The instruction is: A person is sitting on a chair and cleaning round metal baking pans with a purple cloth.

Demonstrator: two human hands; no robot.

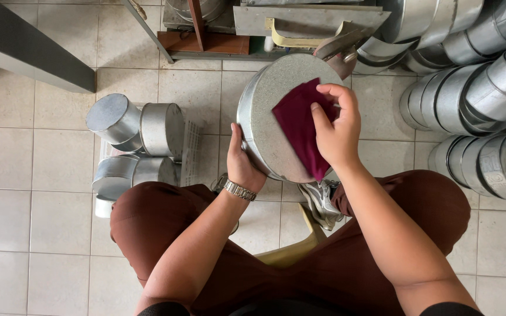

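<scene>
The right hand (336,130) has its fingers bent together and pressed down on a dark maroon folded cloth (300,124), pinning it flat against the speckled grey bottom of a round galvanised metal tin (267,126). The thumb lies along the near edge of the cloth, and the fingertips curl over its far right corner. The left hand (241,164), with a silver metal wristwatch (240,190) at the wrist, is clamped on the tin's near left rim: the thumb lies up along the side wall, and the other fingers are hidden behind the tin.

The tin is held tilted, its flat bottom turned up towards the camera, above the person's knees and clear of the beige tiled floor (36,164). The person sits with legs in rust-brown trousers (159,222) spread apart, and a grey and white sports shoe (320,202) shows between them, just beneath the tin.

To the left, on the floor, a cluster of four similar round metal tins (139,146) lies on their sides, touching one another, beside a white wire rack (190,152). To the right, rows of nested shiny metal tins (475,105) are stacked on their sides. Far across the scene stands a grey metal machine base (306,20) with a cream-coloured handle.
</scene>
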